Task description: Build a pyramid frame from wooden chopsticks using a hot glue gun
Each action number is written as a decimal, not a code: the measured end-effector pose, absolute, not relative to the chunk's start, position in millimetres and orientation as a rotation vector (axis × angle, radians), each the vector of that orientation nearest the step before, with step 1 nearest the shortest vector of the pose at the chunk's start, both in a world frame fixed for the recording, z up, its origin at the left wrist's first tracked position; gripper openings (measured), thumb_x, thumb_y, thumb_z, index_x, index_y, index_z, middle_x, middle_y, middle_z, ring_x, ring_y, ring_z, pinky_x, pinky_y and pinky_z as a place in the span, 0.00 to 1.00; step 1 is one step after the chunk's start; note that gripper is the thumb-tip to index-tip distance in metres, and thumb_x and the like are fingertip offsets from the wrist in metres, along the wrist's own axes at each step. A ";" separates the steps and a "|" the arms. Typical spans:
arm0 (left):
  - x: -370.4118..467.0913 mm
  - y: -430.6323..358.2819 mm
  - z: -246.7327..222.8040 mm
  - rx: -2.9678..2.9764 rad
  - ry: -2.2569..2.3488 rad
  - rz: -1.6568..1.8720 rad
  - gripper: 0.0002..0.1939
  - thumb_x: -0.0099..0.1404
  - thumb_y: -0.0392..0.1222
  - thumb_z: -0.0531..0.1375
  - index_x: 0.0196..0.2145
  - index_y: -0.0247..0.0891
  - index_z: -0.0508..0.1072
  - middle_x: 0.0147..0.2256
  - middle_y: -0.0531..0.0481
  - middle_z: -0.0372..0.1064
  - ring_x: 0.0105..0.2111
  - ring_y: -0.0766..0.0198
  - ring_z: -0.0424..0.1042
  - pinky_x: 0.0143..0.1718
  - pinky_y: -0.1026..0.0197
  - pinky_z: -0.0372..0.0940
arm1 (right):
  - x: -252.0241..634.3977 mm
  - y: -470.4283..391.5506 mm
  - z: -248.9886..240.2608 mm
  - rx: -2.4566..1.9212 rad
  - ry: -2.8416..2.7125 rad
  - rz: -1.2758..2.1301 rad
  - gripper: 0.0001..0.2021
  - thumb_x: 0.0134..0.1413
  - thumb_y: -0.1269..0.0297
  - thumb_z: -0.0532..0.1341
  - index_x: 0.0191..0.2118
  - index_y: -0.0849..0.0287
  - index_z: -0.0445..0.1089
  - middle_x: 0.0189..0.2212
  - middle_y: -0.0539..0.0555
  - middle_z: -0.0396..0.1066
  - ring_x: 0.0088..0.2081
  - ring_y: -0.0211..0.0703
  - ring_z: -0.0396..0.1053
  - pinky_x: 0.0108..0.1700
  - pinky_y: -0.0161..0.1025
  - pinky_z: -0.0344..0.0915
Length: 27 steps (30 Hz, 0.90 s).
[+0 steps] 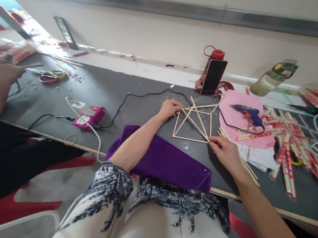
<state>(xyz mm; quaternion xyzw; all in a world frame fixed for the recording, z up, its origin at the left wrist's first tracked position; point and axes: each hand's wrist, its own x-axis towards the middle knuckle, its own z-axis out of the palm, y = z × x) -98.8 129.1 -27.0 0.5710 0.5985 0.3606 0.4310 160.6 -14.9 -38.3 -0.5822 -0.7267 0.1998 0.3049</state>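
Observation:
A frame of pale wooden chopsticks (191,138), a rough rectangle with several sticks crossing over it, lies on the grey table in the head view. My left hand (170,109) pinches its upper left corner, fingertips closed on the stick end. At the lower right corner, my right hand (224,150) holds the joint between thumb and fingers. A diagonal stick runs from one hand to the other. Loose chopsticks (249,169) lie under and beside my right wrist. Beneath my left forearm, a purple cloth (167,159) covers the table's front edge.
A blue glue gun (248,112) rests on pink paper (231,102), its cord trailing near the frame. Wrapped chopsticks (289,160) pile up at right. A phone (213,77) leans on a red-capped bottle (218,54). Scissors (49,78) and another person's hand (4,75) are at left.

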 end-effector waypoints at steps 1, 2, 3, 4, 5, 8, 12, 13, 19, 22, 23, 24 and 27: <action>-98.9 129.2 -27.1 1.427 1.495 0.895 0.11 0.55 0.35 0.60 0.36 0.31 0.78 0.20 0.51 0.68 0.19 0.73 0.66 0.19 0.74 0.58 | 160.6 -14.9 -38.3 -1.543 -1.922 0.533 0.11 0.53 0.61 0.57 0.38 0.56 0.74 0.32 0.52 0.73 0.30 0.41 0.70 0.34 0.39 0.66; -99.0 129.4 -27.4 1.430 1.495 0.892 0.11 0.55 0.35 0.60 0.36 0.31 0.78 0.20 0.51 0.69 0.19 0.73 0.66 0.19 0.74 0.58 | 160.5 -14.9 -38.3 -1.546 -1.918 0.538 0.11 0.53 0.61 0.57 0.38 0.56 0.74 0.32 0.52 0.73 0.30 0.41 0.70 0.34 0.39 0.66; -99.1 129.7 -27.9 1.431 1.495 0.892 0.11 0.55 0.36 0.60 0.36 0.31 0.78 0.20 0.51 0.69 0.19 0.73 0.66 0.19 0.74 0.58 | 160.5 -14.9 -38.2 -1.549 -1.915 0.542 0.11 0.53 0.61 0.57 0.38 0.56 0.74 0.33 0.52 0.73 0.30 0.41 0.70 0.34 0.39 0.66; -99.2 130.0 -28.4 1.431 1.492 0.895 0.11 0.55 0.36 0.60 0.36 0.31 0.78 0.20 0.51 0.69 0.19 0.73 0.66 0.19 0.74 0.58 | 160.4 -14.9 -38.0 -1.552 -1.913 0.544 0.11 0.53 0.61 0.57 0.39 0.56 0.74 0.33 0.52 0.73 0.30 0.41 0.70 0.34 0.39 0.66; -99.3 130.3 -29.0 1.430 1.489 0.900 0.11 0.55 0.36 0.60 0.36 0.31 0.78 0.20 0.51 0.69 0.19 0.73 0.66 0.19 0.74 0.58 | 160.4 -14.9 -37.9 -1.554 -1.912 0.547 0.11 0.53 0.61 0.57 0.39 0.56 0.74 0.33 0.52 0.73 0.30 0.41 0.70 0.34 0.39 0.66; -99.3 130.6 -29.8 1.421 1.478 0.915 0.11 0.55 0.36 0.61 0.36 0.31 0.77 0.19 0.51 0.68 0.19 0.73 0.66 0.18 0.73 0.58 | 160.3 -14.8 -37.4 -1.556 -1.916 0.549 0.11 0.53 0.62 0.57 0.38 0.56 0.74 0.33 0.53 0.74 0.29 0.41 0.70 0.34 0.40 0.66; -98.5 129.5 -28.0 1.415 1.479 0.920 0.10 0.54 0.35 0.60 0.35 0.30 0.77 0.19 0.51 0.67 0.19 0.73 0.66 0.18 0.73 0.58 | 160.2 -14.7 -36.9 -1.563 -1.915 0.553 0.10 0.52 0.62 0.57 0.38 0.56 0.74 0.32 0.52 0.74 0.29 0.41 0.70 0.34 0.40 0.65; -98.3 129.2 -27.4 1.417 1.480 0.919 0.10 0.54 0.35 0.60 0.35 0.30 0.78 0.19 0.51 0.67 0.19 0.73 0.66 0.18 0.73 0.58 | 160.2 -14.7 -36.9 -1.563 -1.913 0.553 0.10 0.52 0.63 0.57 0.38 0.56 0.74 0.32 0.52 0.74 0.29 0.41 0.70 0.34 0.40 0.65; -98.3 129.5 -27.5 1.430 1.480 0.918 0.10 0.54 0.35 0.60 0.34 0.30 0.77 0.21 0.50 0.68 0.19 0.72 0.66 0.17 0.73 0.58 | 159.9 -14.5 -37.1 -1.563 -1.911 0.564 0.10 0.52 0.62 0.57 0.38 0.56 0.74 0.32 0.52 0.73 0.30 0.41 0.70 0.34 0.40 0.65; -98.3 129.8 -28.0 1.430 1.484 0.920 0.10 0.55 0.36 0.60 0.35 0.30 0.77 0.21 0.50 0.68 0.19 0.73 0.66 0.17 0.73 0.57 | 160.0 -14.6 -37.0 -1.570 -1.909 0.568 0.10 0.52 0.62 0.57 0.38 0.56 0.74 0.32 0.52 0.73 0.30 0.41 0.70 0.34 0.40 0.65; -98.2 129.7 -28.0 1.432 1.484 0.917 0.10 0.55 0.36 0.60 0.35 0.30 0.77 0.20 0.50 0.68 0.19 0.73 0.66 0.17 0.73 0.57 | 160.1 -14.7 -37.0 -1.569 -1.907 0.566 0.11 0.52 0.62 0.57 0.38 0.56 0.74 0.32 0.52 0.74 0.30 0.41 0.70 0.34 0.40 0.65; -98.1 129.6 -28.1 1.432 1.489 0.912 0.11 0.55 0.36 0.60 0.35 0.30 0.77 0.20 0.51 0.68 0.19 0.73 0.66 0.18 0.73 0.57 | 160.1 -14.8 -37.0 -1.568 -1.906 0.563 0.11 0.52 0.62 0.57 0.38 0.56 0.74 0.33 0.53 0.74 0.30 0.41 0.70 0.35 0.40 0.65; -98.2 129.8 -28.8 1.434 1.504 0.893 0.11 0.55 0.36 0.60 0.36 0.32 0.77 0.20 0.51 0.68 0.19 0.73 0.66 0.19 0.74 0.58 | 160.6 -15.1 -37.7 -1.560 -1.910 0.559 0.11 0.53 0.61 0.57 0.39 0.56 0.74 0.34 0.53 0.74 0.30 0.41 0.70 0.35 0.40 0.66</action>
